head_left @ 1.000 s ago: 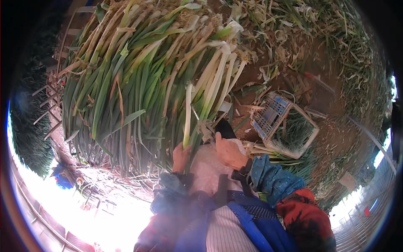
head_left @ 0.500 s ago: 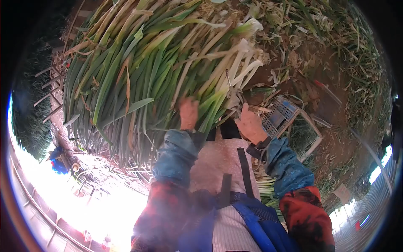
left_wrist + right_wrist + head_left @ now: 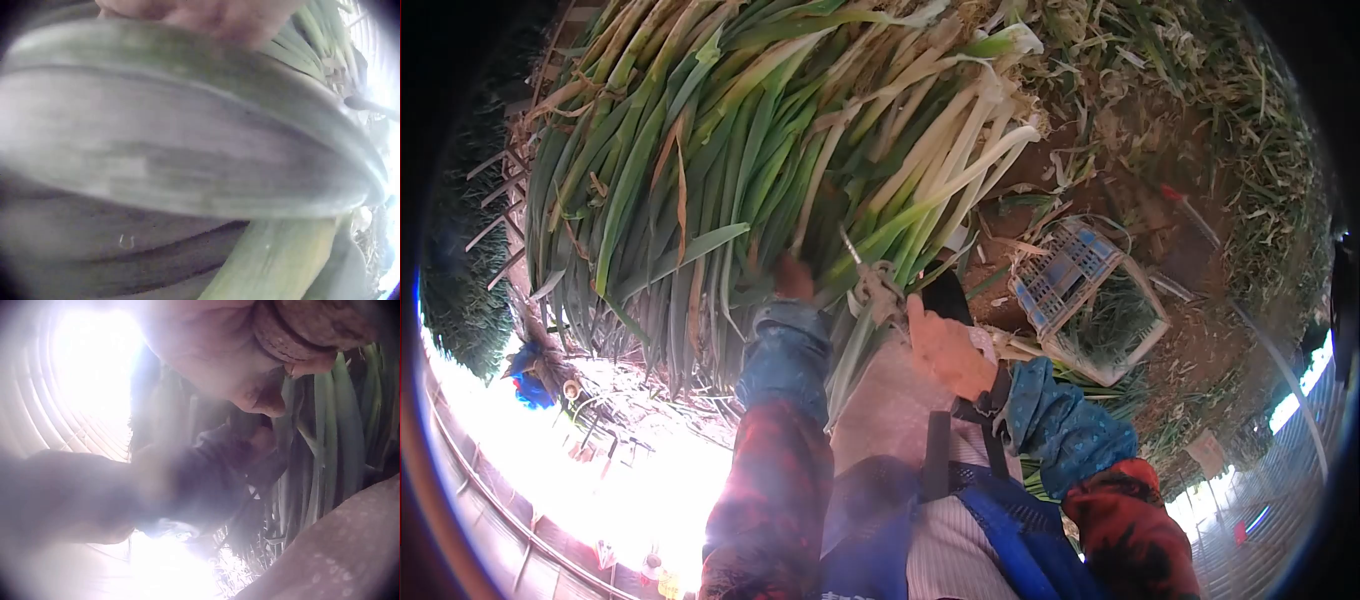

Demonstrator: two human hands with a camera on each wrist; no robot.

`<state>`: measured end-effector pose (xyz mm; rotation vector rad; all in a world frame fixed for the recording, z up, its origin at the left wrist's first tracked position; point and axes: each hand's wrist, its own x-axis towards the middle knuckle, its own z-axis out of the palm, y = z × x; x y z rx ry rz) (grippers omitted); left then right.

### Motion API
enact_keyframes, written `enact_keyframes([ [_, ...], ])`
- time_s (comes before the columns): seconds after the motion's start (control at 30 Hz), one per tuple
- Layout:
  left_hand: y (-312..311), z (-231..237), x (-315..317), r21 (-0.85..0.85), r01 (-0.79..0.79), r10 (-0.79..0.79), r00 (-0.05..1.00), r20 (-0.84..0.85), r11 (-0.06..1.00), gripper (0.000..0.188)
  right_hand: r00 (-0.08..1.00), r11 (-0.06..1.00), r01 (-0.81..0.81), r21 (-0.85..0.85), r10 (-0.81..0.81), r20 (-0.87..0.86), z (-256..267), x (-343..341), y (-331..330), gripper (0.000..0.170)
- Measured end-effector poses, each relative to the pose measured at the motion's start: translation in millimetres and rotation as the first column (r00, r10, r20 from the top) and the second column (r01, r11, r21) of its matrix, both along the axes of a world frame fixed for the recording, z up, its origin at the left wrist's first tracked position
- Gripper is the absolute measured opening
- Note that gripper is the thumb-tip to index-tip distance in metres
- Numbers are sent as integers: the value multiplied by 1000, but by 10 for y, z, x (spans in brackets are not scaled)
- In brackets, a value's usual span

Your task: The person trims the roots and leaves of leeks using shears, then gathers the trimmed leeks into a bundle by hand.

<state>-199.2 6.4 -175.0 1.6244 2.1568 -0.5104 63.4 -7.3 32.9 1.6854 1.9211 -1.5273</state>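
Observation:
A large heap of long green onions [image 3: 730,170] fills the upper left of the head view, white stalks to the right and leaves hanging toward me. My left hand [image 3: 793,278] reaches in among the hanging leaves, its fingers hidden. In the left wrist view a broad leaf [image 3: 187,125] crosses close in front of the left hand [image 3: 206,15]. My right hand [image 3: 948,352], in front of my apron, grips a thin metal-tipped tool [image 3: 852,247] with a grey-brown, wrapped-looking part. In the right wrist view the right hand [image 3: 212,350] is close over the leaves.
A blue-and-white plastic crate [image 3: 1090,300] with green leaf scraps inside lies to the right. Trimmed leaves [image 3: 1230,130] litter the brown ground on the far right. A pink spotted apron [image 3: 890,400] covers my lap. Metal prongs [image 3: 495,215] stick out left of the heap.
My left hand let go of a single green onion, which joined the pale stalks at the right. It then moved left into the leaves. The right hand shifted right, then back left with the tool.

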Motion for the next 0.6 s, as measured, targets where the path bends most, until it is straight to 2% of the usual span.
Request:
enact_keyframes([
  [0.13,128,164,-39,-197,-24,39,997,71,980,33,996,989,12,-149,-25,-83,190,68,24,52],
  [0.23,141,438,21,-128,-115,147,947,285,985,35,981,984,83,-159,-109,-162,285,142,34,54],
  [0.33,542,746,231,-115,-265,280,756,592,957,47,966,983,135,-123,-158,-205,477,209,40,58],
  [0.4,820,992,450,-146,-317,318,602,733,937,44,970,987,123,-100,-141,-197,599,233,57,62],
  [0.43,935,1080,525,-159,-341,325,514,794,927,43,979,984,102,-143,-125,-162,628,235,99,63],
  [0.47,943,1032,559,-107,-314,276,565,778,943,39,986,979,85,-187,-110,-128,645,223,146,64],
  [0.5,931,999,586,-168,-313,329,584,742,935,39,991,969,71,-236,-96,-94,657,218,175,65],
  [0.57,852,947,643,-288,-316,427,622,656,904,39,986,991,128,-28,-131,-104,452,238,108,63],
  [0.6,749,911,666,-219,-242,326,694,642,945,38,983,985,156,79,-147,-114,355,239,92,63],
])
